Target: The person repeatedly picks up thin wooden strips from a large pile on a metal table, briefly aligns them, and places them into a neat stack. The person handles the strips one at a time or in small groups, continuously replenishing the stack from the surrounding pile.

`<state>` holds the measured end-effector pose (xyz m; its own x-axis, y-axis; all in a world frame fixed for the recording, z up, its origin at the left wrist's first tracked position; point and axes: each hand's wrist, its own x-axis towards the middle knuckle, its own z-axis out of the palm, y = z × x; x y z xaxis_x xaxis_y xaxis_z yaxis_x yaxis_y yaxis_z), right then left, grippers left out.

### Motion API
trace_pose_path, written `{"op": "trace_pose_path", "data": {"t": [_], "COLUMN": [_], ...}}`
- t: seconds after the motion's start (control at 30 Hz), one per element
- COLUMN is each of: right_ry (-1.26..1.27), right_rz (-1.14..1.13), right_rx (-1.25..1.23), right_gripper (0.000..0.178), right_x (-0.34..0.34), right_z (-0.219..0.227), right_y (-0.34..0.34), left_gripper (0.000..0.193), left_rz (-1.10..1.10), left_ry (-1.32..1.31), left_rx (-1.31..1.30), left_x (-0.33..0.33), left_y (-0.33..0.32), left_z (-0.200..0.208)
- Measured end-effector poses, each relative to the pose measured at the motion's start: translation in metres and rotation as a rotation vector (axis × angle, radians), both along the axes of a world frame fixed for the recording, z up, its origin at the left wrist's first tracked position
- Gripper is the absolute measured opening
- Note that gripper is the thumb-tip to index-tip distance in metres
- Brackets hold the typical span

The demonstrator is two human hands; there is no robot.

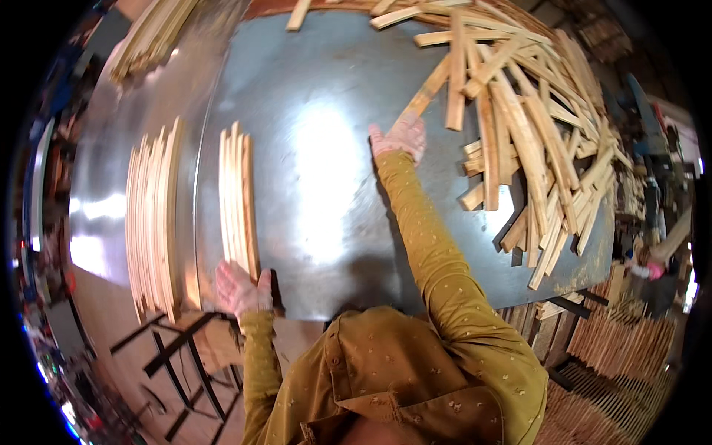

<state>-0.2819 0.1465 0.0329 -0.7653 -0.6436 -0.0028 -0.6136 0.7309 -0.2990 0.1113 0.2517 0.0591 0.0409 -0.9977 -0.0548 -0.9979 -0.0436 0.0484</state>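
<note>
One pale wooden strip (430, 89) lies under the right hand (403, 139), its far end reaching to the jumble at the table's far right. I see that hand's thumb standing well out to the side, but from here I cannot tell whether the fingers have closed on the wood. Out from it, the loose pile (528, 133) sprawls from the far edge of the table (319, 193) down along the right edge, strips crossing at every angle.

Over toward the near-left corner, the left hand (243, 289) sits at the near end of the smaller row (237, 200), thumb and fingers spread wide. Left of that, past the seam (210, 111) in the top, the larger row (153, 222) lies side by side, its near ends at the near edge. A bundle (156, 37) rests at the far-left corner.

I judge the work partly done: two rows are lined up near the hands, while the pile is unsorted and looks like the greater share.

My count: two hands; roughly four or five strips in the smaller row; about eight in the larger; several in the bundle, too merged to number; dozens in the pile, overlapping too much for an exact figure.
</note>
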Motion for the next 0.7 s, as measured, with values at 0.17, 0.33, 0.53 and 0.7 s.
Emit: {"op": "trace_pose_path", "data": {"t": [0.17,0.33,0.53,0.7], "right_ry": [-0.161,-0.636,-0.341,-0.192], "right_rz": [-0.245,0.032,0.087,-0.099], "right_rx": [-0.034,-0.308,-0.365,0.066], "right_gripper": [0.094,0.059,0.068,0.068], "right_x": [-0.064,-0.017,-0.116,-0.226], "right_z": [-0.008,0.003,-0.027,0.004], "right_y": [-0.008,0.05,0.091,0.025], "left_gripper": [0.091,0.05,0.049,0.036], "left_rz": [-0.248,0.241,0.314,0.233], "left_ry": [0.57,1.552,1.776,1.882], "left_rx": [0.083,0.538,1.291,1.007], "left_x": [-0.127,-0.242,-0.27,-0.243], "left_y": [-0.038,-0.061,-0.037,-0.02], "left_z": [0.015,0.023,-0.024,-0.095]}}
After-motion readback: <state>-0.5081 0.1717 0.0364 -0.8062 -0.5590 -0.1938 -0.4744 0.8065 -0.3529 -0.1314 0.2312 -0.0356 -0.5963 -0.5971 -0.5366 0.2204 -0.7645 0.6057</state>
